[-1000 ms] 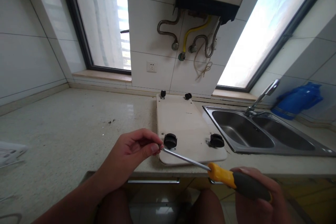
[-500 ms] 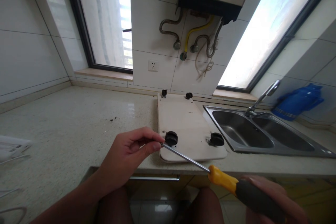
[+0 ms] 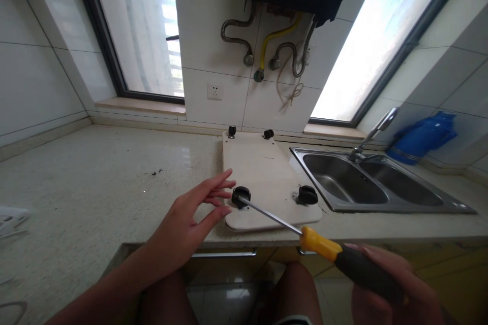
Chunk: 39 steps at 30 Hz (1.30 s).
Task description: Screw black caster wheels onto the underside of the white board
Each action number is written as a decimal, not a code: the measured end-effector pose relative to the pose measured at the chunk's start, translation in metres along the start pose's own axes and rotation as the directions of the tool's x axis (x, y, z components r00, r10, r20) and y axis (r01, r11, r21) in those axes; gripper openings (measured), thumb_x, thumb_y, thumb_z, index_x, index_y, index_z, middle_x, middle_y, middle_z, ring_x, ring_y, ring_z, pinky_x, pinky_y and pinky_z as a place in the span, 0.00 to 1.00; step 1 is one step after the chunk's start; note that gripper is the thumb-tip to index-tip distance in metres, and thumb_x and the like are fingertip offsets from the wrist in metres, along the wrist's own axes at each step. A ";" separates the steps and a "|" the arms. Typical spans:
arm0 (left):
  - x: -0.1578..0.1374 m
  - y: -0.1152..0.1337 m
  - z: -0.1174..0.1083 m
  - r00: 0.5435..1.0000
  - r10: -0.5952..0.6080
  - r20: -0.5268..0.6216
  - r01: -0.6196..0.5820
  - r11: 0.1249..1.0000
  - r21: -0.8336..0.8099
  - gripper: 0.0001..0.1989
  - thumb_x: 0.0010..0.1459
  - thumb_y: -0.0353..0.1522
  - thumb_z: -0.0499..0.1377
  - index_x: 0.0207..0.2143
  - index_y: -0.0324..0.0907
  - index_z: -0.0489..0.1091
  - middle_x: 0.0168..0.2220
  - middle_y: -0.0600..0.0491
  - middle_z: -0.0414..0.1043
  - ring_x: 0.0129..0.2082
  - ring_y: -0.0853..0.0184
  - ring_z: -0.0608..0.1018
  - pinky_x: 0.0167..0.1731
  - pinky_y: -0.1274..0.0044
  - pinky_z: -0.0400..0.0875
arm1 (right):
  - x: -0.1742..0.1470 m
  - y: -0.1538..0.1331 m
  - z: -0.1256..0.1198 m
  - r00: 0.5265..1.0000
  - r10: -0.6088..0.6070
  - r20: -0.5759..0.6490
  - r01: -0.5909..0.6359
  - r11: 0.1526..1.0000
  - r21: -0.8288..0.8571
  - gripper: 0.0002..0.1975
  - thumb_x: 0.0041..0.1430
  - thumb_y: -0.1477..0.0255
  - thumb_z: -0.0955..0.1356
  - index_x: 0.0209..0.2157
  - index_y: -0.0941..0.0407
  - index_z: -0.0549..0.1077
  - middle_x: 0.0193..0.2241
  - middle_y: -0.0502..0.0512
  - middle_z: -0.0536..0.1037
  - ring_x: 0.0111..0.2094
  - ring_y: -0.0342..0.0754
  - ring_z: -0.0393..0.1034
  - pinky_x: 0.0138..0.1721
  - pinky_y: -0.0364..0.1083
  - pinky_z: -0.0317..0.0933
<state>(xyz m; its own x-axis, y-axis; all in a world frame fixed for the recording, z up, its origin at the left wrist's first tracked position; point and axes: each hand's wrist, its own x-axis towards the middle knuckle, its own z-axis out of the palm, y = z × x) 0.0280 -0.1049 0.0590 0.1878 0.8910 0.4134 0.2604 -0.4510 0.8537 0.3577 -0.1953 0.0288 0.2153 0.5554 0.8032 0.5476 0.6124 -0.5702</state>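
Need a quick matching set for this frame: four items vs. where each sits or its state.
Column 1:
1. left hand
2. right hand
3. screwdriver
4. blue flask

Column 2:
A. tip at the near left black caster on the white board
B. fingers spread, holding nothing
C. closed on the dark handle
D. lying behind the sink, by the wall

Pairs: 1-B, 2-C, 3-A, 4-D
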 end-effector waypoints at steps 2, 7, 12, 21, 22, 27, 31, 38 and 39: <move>0.004 -0.014 0.008 0.999 -0.024 0.038 0.020 0.996 0.084 0.30 0.73 0.40 0.66 0.75 0.53 0.69 0.68 0.46 0.80 0.62 0.55 0.85 0.63 0.62 0.81 | 0.003 0.002 -0.001 0.990 0.103 -0.092 -0.102 0.995 0.013 0.15 0.72 0.65 0.74 0.58 0.51 0.80 0.50 0.62 0.80 0.46 0.55 0.76 0.50 0.57 0.73; 0.012 -0.049 0.033 0.991 -0.064 0.114 0.040 0.978 0.203 0.31 0.74 0.41 0.63 0.75 0.49 0.68 0.74 0.42 0.73 0.72 0.50 0.76 0.74 0.54 0.69 | 0.022 0.022 -0.015 0.980 0.049 -0.193 -0.068 0.993 -0.095 0.14 0.70 0.63 0.75 0.51 0.54 0.83 0.46 0.59 0.80 0.42 0.52 0.75 0.47 0.53 0.66; 0.016 -0.061 0.045 0.995 -0.045 0.090 0.025 0.977 0.210 0.26 0.76 0.40 0.60 0.72 0.46 0.70 0.71 0.42 0.76 0.70 0.50 0.78 0.73 0.54 0.70 | 0.043 0.023 -0.011 0.998 0.070 -0.002 -0.070 0.981 -0.180 0.13 0.72 0.59 0.74 0.50 0.51 0.83 0.46 0.55 0.81 0.44 0.49 0.75 0.47 0.48 0.65; 0.017 -0.057 0.042 0.994 -0.074 0.085 0.058 0.982 0.177 0.21 0.75 0.40 0.61 0.67 0.46 0.73 0.64 0.43 0.80 0.65 0.49 0.81 0.65 0.57 0.77 | 0.059 0.003 0.014 0.975 0.121 0.185 -0.070 0.963 -0.261 0.14 0.76 0.57 0.71 0.51 0.52 0.80 0.45 0.55 0.81 0.43 0.50 0.74 0.49 0.49 0.65; 0.017 -0.057 0.042 0.994 -0.075 0.085 0.059 0.982 0.177 0.21 0.75 0.40 0.61 0.67 0.46 0.73 0.63 0.43 0.80 0.64 0.49 0.81 0.64 0.57 0.78 | 0.060 0.003 0.014 0.973 0.117 0.199 -0.060 0.960 -0.272 0.14 0.76 0.57 0.71 0.51 0.52 0.80 0.44 0.55 0.81 0.42 0.50 0.74 0.49 0.49 0.65; 0.018 -0.057 0.042 0.993 -0.072 0.092 0.055 0.983 0.178 0.21 0.75 0.40 0.61 0.66 0.45 0.73 0.62 0.42 0.81 0.63 0.48 0.81 0.60 0.59 0.80 | 0.062 0.004 0.015 0.970 0.075 0.232 -0.002 0.954 -0.300 0.13 0.76 0.57 0.71 0.50 0.51 0.80 0.43 0.53 0.81 0.41 0.49 0.75 0.48 0.48 0.66; 0.018 -0.057 0.042 0.993 -0.063 0.095 0.045 0.982 0.185 0.20 0.75 0.38 0.61 0.65 0.45 0.73 0.61 0.43 0.81 0.62 0.49 0.82 0.62 0.58 0.78 | 0.065 0.003 0.015 0.967 0.086 0.238 -0.009 0.952 -0.307 0.14 0.75 0.56 0.71 0.50 0.51 0.80 0.42 0.52 0.81 0.38 0.48 0.74 0.46 0.47 0.67; 0.018 -0.057 0.043 0.996 -0.039 0.076 0.025 0.982 0.187 0.19 0.74 0.37 0.62 0.64 0.46 0.74 0.59 0.44 0.82 0.59 0.50 0.83 0.60 0.59 0.79 | 0.100 -0.003 0.029 0.920 -0.042 0.390 0.169 0.940 -0.296 0.15 0.75 0.56 0.73 0.52 0.52 0.80 0.41 0.54 0.83 0.35 0.47 0.76 0.41 0.48 0.70; 0.018 -0.057 0.044 0.997 -0.036 0.069 0.022 0.982 0.187 0.19 0.74 0.37 0.62 0.63 0.46 0.74 0.58 0.44 0.82 0.59 0.50 0.83 0.60 0.58 0.79 | 0.109 -0.005 0.034 0.903 -0.076 0.422 0.211 0.935 -0.284 0.15 0.74 0.57 0.73 0.53 0.51 0.80 0.39 0.53 0.83 0.33 0.46 0.76 0.38 0.47 0.69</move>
<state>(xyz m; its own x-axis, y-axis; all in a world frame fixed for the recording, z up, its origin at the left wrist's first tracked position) 0.0579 -0.0655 0.0037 0.2436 0.9006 0.3599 0.4370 -0.4332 0.7883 0.3511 -0.1185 0.1129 -0.1885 0.6929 0.6959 0.7870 0.5305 -0.3150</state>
